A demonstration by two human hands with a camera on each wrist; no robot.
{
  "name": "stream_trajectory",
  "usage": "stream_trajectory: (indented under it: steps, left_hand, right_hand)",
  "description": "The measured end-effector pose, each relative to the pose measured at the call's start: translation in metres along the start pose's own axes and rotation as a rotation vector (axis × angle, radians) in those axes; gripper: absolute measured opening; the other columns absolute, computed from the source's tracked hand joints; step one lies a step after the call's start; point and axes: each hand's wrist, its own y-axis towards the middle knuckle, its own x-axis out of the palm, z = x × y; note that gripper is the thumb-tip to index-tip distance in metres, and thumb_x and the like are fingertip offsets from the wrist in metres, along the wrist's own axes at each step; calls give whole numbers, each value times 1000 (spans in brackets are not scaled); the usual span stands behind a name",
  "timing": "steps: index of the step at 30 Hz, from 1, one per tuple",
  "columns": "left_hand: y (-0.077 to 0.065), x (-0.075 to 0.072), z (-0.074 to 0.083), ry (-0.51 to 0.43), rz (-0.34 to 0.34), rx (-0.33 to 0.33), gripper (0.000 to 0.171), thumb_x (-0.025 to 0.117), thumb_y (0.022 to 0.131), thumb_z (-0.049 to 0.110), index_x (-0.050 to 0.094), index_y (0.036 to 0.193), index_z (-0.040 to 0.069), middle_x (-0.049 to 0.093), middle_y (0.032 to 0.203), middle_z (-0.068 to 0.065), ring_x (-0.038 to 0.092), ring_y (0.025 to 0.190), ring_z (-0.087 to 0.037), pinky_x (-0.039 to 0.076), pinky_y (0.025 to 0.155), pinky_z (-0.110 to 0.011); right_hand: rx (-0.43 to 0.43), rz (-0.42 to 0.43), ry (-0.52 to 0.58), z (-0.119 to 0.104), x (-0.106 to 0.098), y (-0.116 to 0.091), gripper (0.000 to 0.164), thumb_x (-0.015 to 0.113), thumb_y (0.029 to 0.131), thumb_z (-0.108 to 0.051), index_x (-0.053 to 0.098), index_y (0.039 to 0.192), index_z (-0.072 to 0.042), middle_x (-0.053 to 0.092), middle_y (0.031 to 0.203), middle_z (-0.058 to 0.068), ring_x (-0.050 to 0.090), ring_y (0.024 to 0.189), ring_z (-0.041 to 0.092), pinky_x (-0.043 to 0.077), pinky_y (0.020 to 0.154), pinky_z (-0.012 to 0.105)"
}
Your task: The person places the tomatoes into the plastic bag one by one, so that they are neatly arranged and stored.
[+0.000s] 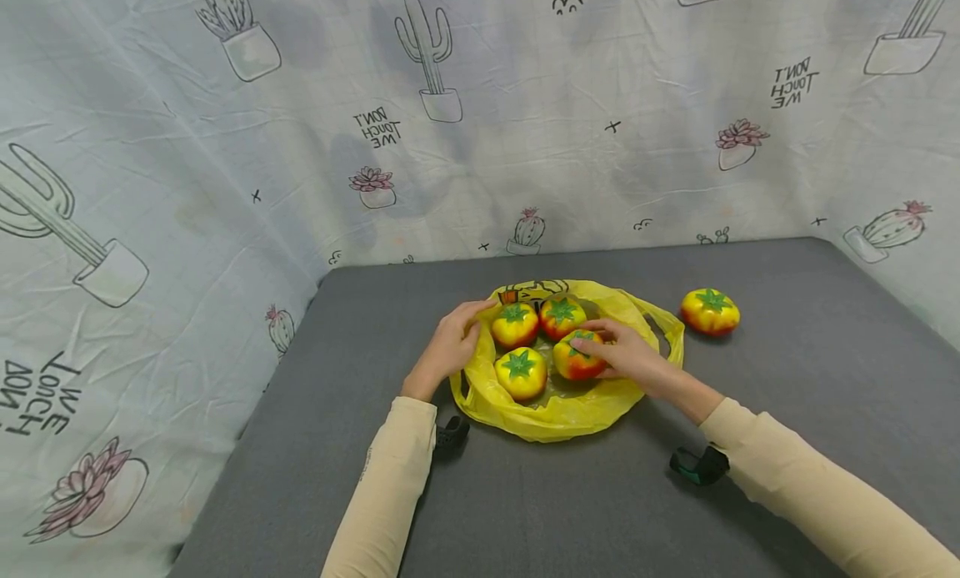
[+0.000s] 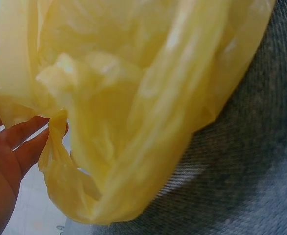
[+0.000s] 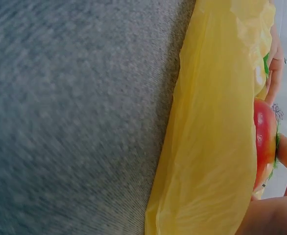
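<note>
Bag [image 1: 555,419] with four probable tomatoes [image 1: 521,374]

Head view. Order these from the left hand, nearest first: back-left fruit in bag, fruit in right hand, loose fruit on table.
1. Back-left fruit: in the yellow bag, just right of the left hand.
2. Held fruit: in the right hand, right part of the bag opening.
3. Loose fruit: on the table, right of the bag.

Curtained-off tabletop setup, cactus-print cloth [image 1: 510,169] behind and beside, grey table [image 1: 570,511]
</note>
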Motion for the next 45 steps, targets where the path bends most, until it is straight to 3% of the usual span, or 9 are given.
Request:
stream_trajectory:
  steps: [6,13,25,35,45]
  left_hand:
    - [0,0,0,9,-12,-24,46,46,96,-5,50,139,9,49,136,-13,51,109,-26,43,83,-39]
    - [0,-1,0,25,-9,-24,50,46,96,-4,42,144,9,46,140,-15,42,128,-29,35,103,-44]
    - [-1,-1,0,17,-12,-29,49,46,97,-3,42,145,8,46,140,-14,41,129,-30,35,102,-45]
    - [-1,-1,0,24,7,-13,48,47,96,-3,44,143,7,48,138,-15,43,127,-30,36,102,-45]
    - [-1,-2,0,33,14,5,46,47,97,-3,44,142,7,48,138,-15,43,127,-31,35,102,-46]
  right_hand:
    - [-6,-7,-13,2,3,0,68,61,92,-40,36,143,-2,33,139,24,51,113,34,49,86,42]
    - [1,-15,-40,2,6,0,68,61,92,-42,38,143,-3,34,139,24,51,114,34,49,86,43]
    - [-2,-20,-62,5,9,2,70,62,91,-45,38,142,-4,33,141,25,50,116,36,49,87,43]
    - [-47,1,-175,4,11,3,69,61,90,-47,43,141,-4,39,138,24,54,110,31,50,82,40]
    - [-78,30,-283,1,14,1,68,59,90,-51,46,139,-5,42,139,21,45,120,35,43,91,46]
